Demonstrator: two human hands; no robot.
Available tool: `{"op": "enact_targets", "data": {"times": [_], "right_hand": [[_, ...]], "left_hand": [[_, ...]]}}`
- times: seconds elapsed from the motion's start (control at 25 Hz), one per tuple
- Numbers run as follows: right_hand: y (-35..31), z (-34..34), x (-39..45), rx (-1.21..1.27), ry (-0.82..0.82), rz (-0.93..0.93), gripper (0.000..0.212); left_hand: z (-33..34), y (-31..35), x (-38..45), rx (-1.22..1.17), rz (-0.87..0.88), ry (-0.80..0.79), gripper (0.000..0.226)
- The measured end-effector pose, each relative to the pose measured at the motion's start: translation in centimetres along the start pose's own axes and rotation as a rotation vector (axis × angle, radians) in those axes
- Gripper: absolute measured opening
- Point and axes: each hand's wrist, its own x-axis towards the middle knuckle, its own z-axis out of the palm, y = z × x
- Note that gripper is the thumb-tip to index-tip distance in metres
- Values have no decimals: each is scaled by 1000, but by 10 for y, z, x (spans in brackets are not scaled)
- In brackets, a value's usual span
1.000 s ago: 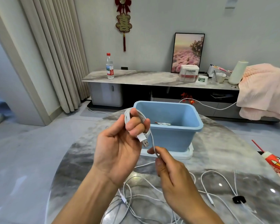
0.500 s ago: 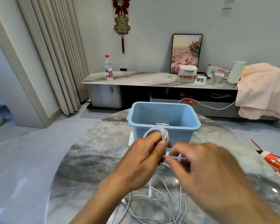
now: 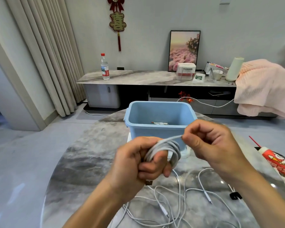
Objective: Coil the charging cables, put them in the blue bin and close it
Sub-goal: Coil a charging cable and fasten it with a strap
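Just in front of the blue bin (image 3: 160, 129), above the round marble table (image 3: 89, 162), we see both hands working one white charging cable (image 3: 167, 148). Our left hand (image 3: 136, 165) grips the coiled loops, its fingers (image 3: 152, 168) curled round the bundle, and a USB plug (image 3: 148, 182) hangs out beneath the palm. Our right hand (image 3: 212, 145) sits to the right of the coil, its thumb and forefinger pinching the strand that runs up from the loops; the remaining fingers are curled inward.

The blue bin stands open on the table beyond the hands, resting on a white lid (image 3: 185, 152) that shows under its base. A small white item with a red tip (image 3: 160, 123) lies on the bin floor; we cannot tell what it is.

Nearer to us than the bin, loose white cables (image 3: 179, 203) lie tangled on the table below the hands, with a black cable clip (image 3: 235, 195) to their right. Right of the bin, a red and white tube (image 3: 278, 163) lies at the table edge.

Behind the bin, a low cabinet (image 3: 146, 78) carries a water bottle (image 3: 104, 67), a framed picture (image 3: 184, 50) and a pink blanket (image 3: 266, 86).
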Motion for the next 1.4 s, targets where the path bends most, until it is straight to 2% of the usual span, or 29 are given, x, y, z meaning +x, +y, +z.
{"op": "enact_targets", "data": {"times": [0.12,0.2,0.24,0.32,0.4,0.48,0.56,0.64,0.68,0.76,0.84,0.88,0.96,1.08,1.24,1.32,1.4], "right_hand": [[16,23,-1,152,92,115,27],[23,43,-7,131,96,168,14],[26,51,-11,85,85,196,17],[32,64,-20,-60,36,219,22],[30,76,-28,-196,-11,261,21],[23,84,-32,-309,-82,317,23],[9,84,-33,-480,-184,321,17],[-10,73,-31,-680,-206,259,14],[-20,65,-29,-769,-177,215,14],[-33,46,-24,-898,-42,96,18],[-38,25,-20,-953,87,-53,32],[-39,15,-17,-939,90,-107,35],[-38,1,-12,-836,12,-183,35],[-23,-10,-4,-538,-36,-231,33],[9,4,2,-75,30,-109,30],[28,19,-1,4,83,7,26],[44,35,-7,8,134,105,25]], "left_hand": [[-1,1,0,-322,-19,84,26],[-7,1,0,-515,55,99,28],[-11,2,1,-588,104,109,29],[-19,2,5,-635,181,215,29],[-24,1,10,-561,244,327,29],[-30,-2,14,-286,305,408,29],[-36,-5,14,289,342,460,27],[-37,-11,11,826,355,370,25],[-35,-14,10,987,353,306,23],[-28,-15,7,1043,352,201,20],[-22,-14,7,970,334,145,24],[-20,-14,7,933,322,127,26],[-15,-16,5,791,282,76,29],[-8,-14,3,463,184,26,37],[-2,-6,0,87,72,65,31],[0,-1,0,-172,79,143,31],[-8,4,0,-404,161,208,34]]}}
